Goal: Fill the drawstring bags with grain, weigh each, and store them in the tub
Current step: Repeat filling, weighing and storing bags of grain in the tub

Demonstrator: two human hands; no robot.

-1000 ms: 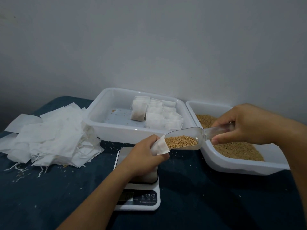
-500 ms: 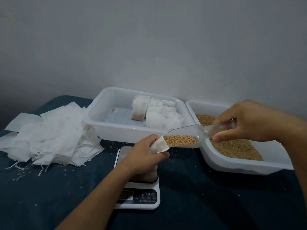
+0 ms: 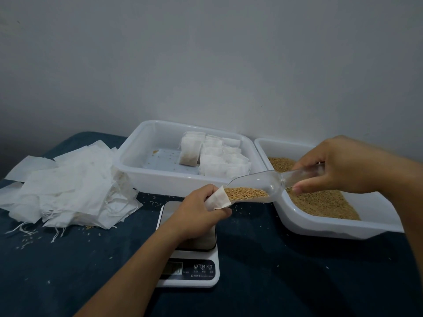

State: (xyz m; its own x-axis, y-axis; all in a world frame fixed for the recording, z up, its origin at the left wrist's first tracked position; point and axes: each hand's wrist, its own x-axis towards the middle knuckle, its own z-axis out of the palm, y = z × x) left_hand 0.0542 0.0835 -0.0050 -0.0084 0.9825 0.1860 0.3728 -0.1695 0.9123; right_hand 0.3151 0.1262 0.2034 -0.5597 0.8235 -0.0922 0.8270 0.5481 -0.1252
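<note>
At frame centre, a white drawstring bag (image 3: 218, 199) is gripped in the left hand (image 3: 199, 216) above the scale (image 3: 190, 259), its mouth meeting a clear scoop (image 3: 254, 187) of grain held by the right hand (image 3: 338, 168); filled bags (image 3: 217, 156) sit in the tub (image 3: 160, 179) behind.

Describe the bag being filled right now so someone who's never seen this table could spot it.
Start at the white kitchen scale at the front of the dark blue cloth. Just above it, the left hand grips a small white drawstring bag. Unlike the others, its mouth is open around the tip of the clear scoop of grain.
</note>
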